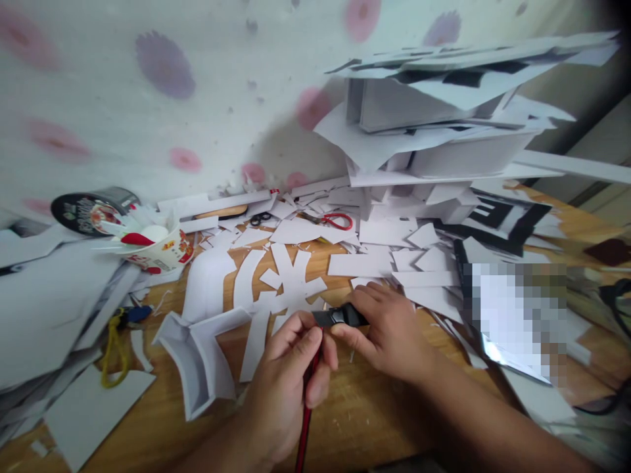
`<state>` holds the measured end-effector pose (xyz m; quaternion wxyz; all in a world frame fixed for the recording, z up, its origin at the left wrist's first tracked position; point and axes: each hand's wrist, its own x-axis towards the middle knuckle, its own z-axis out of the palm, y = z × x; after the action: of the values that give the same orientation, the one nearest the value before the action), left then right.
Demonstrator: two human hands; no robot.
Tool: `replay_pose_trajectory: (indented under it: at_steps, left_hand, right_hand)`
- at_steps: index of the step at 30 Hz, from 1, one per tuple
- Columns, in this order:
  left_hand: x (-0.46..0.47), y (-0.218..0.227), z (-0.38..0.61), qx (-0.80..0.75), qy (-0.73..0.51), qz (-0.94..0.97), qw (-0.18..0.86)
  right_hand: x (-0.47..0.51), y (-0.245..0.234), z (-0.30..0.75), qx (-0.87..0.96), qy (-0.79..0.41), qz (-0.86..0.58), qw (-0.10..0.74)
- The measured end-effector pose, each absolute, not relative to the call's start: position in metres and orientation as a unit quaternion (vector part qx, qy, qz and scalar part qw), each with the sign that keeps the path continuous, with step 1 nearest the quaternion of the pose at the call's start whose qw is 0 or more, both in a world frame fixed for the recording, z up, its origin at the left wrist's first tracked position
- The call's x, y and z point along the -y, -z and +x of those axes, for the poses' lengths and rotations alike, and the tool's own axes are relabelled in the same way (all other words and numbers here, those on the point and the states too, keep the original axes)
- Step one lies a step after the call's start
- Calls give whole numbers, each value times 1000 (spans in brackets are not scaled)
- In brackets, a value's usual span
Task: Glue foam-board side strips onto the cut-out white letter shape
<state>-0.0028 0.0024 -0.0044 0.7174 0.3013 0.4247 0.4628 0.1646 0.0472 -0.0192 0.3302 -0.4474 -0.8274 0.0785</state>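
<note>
My left hand is closed around a red-and-black pencil, its lower end slanting down toward the bottom edge. Closed on the black handle of a utility knife, my right hand meets the left one near the middle of the view. The knife's blade points left and lies by the pencil's upper end, close to my left fingertips. Just left of my hands stands a curved white hollow foam-board piece. Beyond them lie flat white cut-outs with curved edges.
White stacked box forms rise at the back right. A phone with a blurred screen leans at the right. Red-handled scissors lie among scraps at the back. Left are a paper cup, a black bowl and yellow-handled scissors.
</note>
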Motion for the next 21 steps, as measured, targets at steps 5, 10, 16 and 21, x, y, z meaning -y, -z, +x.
replay_pose_trajectory:
  at_steps: [5,10,16,21]
  left_hand:
    - [-1,3,-5,-421,-457,305,722]
    - [0,3,-2,-432,-450,307,719]
    - [-7,14,-1,-479,-450,294,694]
    - [-10,14,-7,-493,-457,317,669]
  right_hand:
    - [-49,20,166,821,-64,-464,326]
    - [-55,22,174,781,-63,-523,335]
    - [-56,23,168,776,-64,-533,330]
    - [-54,25,161,801,-58,-516,297]
